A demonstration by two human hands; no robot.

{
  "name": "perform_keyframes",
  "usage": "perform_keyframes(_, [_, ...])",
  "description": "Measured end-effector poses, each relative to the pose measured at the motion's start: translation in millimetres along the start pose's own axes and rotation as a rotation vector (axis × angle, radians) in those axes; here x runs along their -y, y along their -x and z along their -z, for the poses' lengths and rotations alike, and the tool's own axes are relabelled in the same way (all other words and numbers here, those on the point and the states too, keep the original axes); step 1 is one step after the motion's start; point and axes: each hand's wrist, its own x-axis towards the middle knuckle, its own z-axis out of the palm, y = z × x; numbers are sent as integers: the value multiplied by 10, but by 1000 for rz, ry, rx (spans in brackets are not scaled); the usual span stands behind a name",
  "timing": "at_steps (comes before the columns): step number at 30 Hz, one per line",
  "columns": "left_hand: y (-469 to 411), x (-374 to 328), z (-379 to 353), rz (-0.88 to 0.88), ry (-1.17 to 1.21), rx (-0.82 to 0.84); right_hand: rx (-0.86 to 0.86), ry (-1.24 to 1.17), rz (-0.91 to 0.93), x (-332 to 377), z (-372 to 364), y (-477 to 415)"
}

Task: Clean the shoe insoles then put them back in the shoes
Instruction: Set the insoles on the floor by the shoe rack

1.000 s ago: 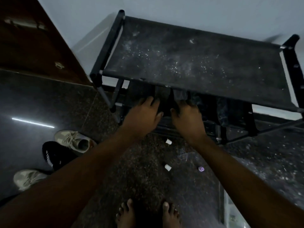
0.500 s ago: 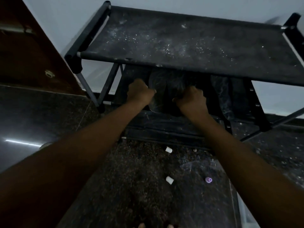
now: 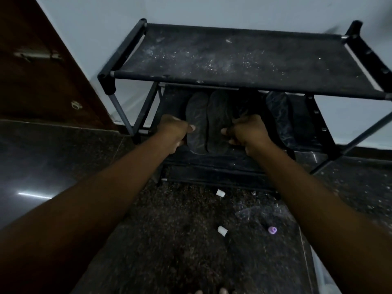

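The left hand (image 3: 174,130) has its grip clamped on the left shoe (image 3: 197,122). The right shoe (image 3: 218,122) is touching it and is clamped the same way by the right hand (image 3: 248,130). Both shoes lie on the rack's lower shelf. They are best drawn straight back, level and low, to clear the top shelf (image 3: 233,58). A wrapped bundle (image 3: 280,119) crowds the right side. The floor (image 3: 169,240) offers room, apart from the scattered caps (image 3: 220,193).
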Motion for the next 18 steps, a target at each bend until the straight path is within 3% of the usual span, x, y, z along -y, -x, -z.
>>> perform_keyframes(9, [292, 482, 422, 57, 133, 49, 172, -83, -48, -258, -124, 416])
perform_keyframes(18, [613, 1263, 996, 64, 3, 43, 373, -42, -126, -798, -399, 909])
